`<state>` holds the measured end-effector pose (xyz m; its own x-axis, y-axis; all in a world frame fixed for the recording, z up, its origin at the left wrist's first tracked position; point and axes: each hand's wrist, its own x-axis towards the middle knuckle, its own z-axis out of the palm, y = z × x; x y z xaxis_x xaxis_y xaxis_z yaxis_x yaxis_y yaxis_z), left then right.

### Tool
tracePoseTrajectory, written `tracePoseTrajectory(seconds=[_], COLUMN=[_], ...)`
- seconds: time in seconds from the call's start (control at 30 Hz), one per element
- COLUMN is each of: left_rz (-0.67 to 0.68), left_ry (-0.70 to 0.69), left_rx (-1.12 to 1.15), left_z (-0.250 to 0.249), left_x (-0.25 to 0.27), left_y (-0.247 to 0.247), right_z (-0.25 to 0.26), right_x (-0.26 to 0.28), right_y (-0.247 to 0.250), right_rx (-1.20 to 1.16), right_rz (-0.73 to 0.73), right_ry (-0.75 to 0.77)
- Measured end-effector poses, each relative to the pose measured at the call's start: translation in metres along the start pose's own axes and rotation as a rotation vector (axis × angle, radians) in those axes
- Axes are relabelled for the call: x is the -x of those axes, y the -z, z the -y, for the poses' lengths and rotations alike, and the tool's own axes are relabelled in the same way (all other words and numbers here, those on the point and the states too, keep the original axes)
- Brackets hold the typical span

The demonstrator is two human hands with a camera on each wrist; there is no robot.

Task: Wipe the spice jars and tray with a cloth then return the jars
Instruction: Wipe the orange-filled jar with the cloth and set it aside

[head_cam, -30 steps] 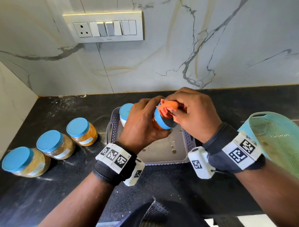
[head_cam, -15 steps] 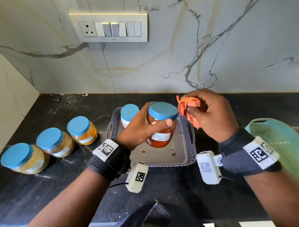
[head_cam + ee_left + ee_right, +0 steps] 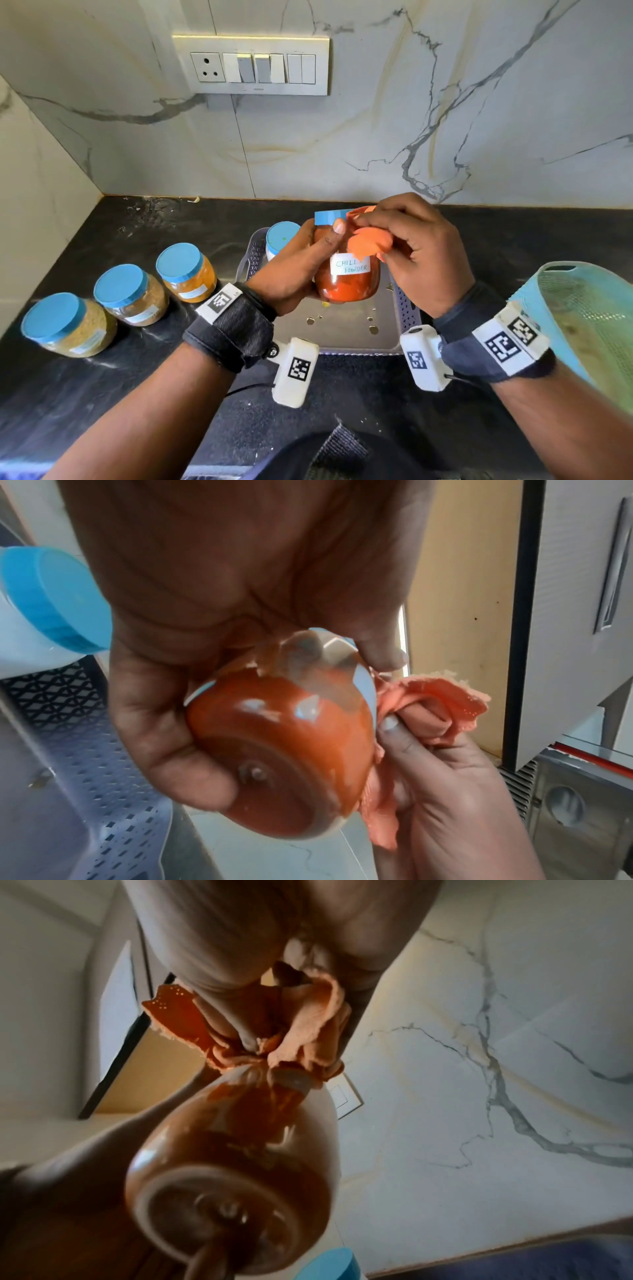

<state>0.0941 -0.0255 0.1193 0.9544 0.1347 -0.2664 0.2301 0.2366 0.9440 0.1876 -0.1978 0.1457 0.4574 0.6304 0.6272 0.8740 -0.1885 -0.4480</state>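
Left hand (image 3: 294, 270) wrapped around the chilli powder jar (image 3: 347, 277), held above the grey perforated tray (image 3: 409, 308), right hand (image 3: 418, 253) bunching the orange cloth (image 3: 370, 245) against the jar's shoulder, white-filled jar (image 3: 282, 238) in the tray, three blue-lidded spice jars (image 3: 130, 294) on the black counter (image 3: 102, 387) to the left

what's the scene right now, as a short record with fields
left hand: grips the chilli powder jar above the tray
right hand: holds the orange cloth against the jar's upper side
in tray: one white jar with a blue lid
on counter: three blue-lidded jars in a row, left of the tray
right edge: teal basket
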Motion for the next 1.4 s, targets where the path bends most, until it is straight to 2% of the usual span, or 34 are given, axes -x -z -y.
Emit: tracePoseTrajectory(seconds=[0.1,0.23,0.3,0.37,0.43,0.5,0.57,0.73,0.8,0.9,0.97,1.03,1.13,1.2,1.33,1.4], left_rz=[-0.047,-0.090,-0.116,-0.122,-0.146,-0.166,-0.186,-0.187,-0.180,-0.169,-0.159,-0.157,-0.157,-0.135,-0.056,-0.035], left_ry=[-0.003,-0.023,-0.023,-0.033,-0.028,-0.018,-0.044,-0.060,-0.071,-0.076,-0.084,-0.096,-0.099,-0.111,-0.112,-0.105], left_rx=[0.017,0.045,0.035,0.016,0.003,0.023,0.032,0.058,0.064,0.049,0.058,0.079,0.115,0.121,0.106,0.105], left_z=[-0.003,-0.006,-0.004,-0.002,-0.003,-0.007,-0.012,-0.015,-0.014,-0.015,-0.017,-0.020,-0.026,-0.028,-0.024,-0.019], left_x=[0.001,0.004,0.004,0.003,0.002,0.003,0.002,0.004,0.004,0.000,-0.001,-0.002,-0.002,-0.002,0.000,0.000], left_y=[-0.003,-0.006,-0.007,-0.008,-0.010,-0.011,-0.011,-0.010,-0.012,-0.014,-0.014,-0.012,-0.007,-0.006,-0.017,-0.023], right_z=[0.009,0.020,0.016,0.005,-0.004,-0.004,0.004,0.013,0.006,-0.004,-0.003,0.005,0.016,0.012,0.002,0.001], right_x=[0.010,0.039,0.037,0.025,0.011,0.006,0.017,0.046,0.033,0.007,0.001,0.011,0.039,0.040,-0.002,-0.020], right_y=[-0.007,-0.015,-0.012,-0.008,-0.002,-0.002,-0.008,-0.014,-0.010,-0.003,-0.001,-0.004,-0.013,-0.012,0.009,0.018], right_rx=[0.077,0.242,0.270,0.244,0.176,0.154,0.182,0.285,0.241,0.118,0.048,0.038,0.145,0.179,0.121,0.089], right_rz=[0.031,0.185,0.235,0.172,0.072,0.031,0.034,0.192,0.132,0.003,-0.036,-0.032,0.083,0.111,-0.087,-0.143], right_ry=[0.099,0.331,0.392,0.346,0.209,0.131,0.152,0.361,0.295,0.080,0.020,0.062,0.208,0.250,0.062,0.024])
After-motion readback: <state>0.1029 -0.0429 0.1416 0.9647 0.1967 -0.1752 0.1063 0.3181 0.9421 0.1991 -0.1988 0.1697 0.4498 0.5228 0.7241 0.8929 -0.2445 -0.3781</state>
